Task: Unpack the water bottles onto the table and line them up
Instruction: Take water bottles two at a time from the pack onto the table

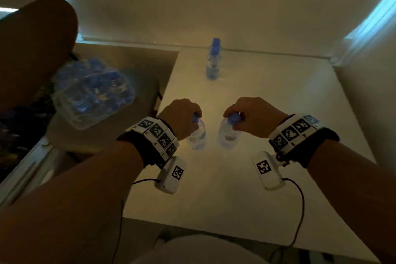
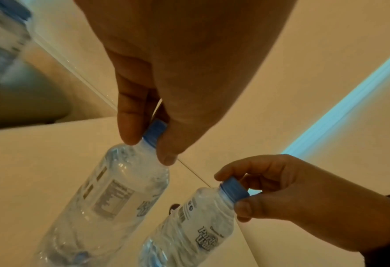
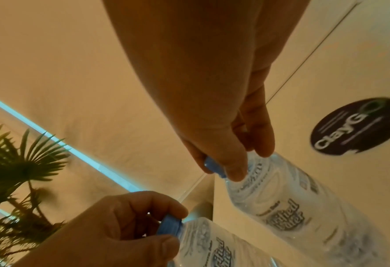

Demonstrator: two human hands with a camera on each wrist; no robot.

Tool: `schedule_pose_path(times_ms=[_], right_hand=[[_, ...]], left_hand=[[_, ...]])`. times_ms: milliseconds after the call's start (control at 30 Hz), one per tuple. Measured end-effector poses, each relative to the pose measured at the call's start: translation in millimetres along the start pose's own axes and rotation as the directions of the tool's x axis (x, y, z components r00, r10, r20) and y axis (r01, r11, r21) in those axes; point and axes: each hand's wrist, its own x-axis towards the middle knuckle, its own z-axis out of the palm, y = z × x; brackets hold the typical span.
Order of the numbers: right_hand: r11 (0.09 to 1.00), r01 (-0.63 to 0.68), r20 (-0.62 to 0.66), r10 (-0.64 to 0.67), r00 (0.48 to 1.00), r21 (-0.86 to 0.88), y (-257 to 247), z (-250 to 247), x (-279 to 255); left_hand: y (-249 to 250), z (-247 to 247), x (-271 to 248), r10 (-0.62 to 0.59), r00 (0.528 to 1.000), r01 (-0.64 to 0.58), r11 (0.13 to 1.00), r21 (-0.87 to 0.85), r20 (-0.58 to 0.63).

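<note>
Two clear water bottles with blue caps hang side by side over the white table (image 1: 267, 113). My left hand (image 1: 182, 117) pinches the cap of the left bottle (image 1: 197, 137), also seen in the left wrist view as left bottle (image 2: 111, 195) under my left hand (image 2: 157, 137). My right hand (image 1: 250, 115) pinches the cap of the right bottle (image 1: 228, 136); in the right wrist view the right bottle (image 3: 287, 202) hangs below my right hand (image 3: 226, 162). A third bottle (image 1: 213, 60) stands upright at the table's far edge. Whether the held bottles touch the table is unclear.
A shrink-wrapped pack of bottles (image 1: 92, 92) lies on a lower grey surface (image 1: 139, 64) left of the table. A brown rounded object (image 1: 36, 49) sits behind it. Walls close the table's far and right sides. A palm plant (image 3: 18, 171) stands to the left.
</note>
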Motion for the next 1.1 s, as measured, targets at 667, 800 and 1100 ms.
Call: schedule_pose_path(times_ms=[667,800,1100], right_hand=[[0.995,-0.091,-0.054,0.093,0.994,0.025,71,22,-14],[0.995,-0.104,-0.058,0.104,0.993,0.006,69,21,-5],[0.996,-0.089,-0.030,0.089,0.996,-0.010,69,23,-2]], left_hand=[[81,72,71,0.143,0.987,-0.150,0.983,0.103,0.071],[75,72,76,0.155,0.987,-0.159,0.982,0.103,0.049],[63,79,76,0.212,0.977,-0.213,0.972,0.100,0.023]])
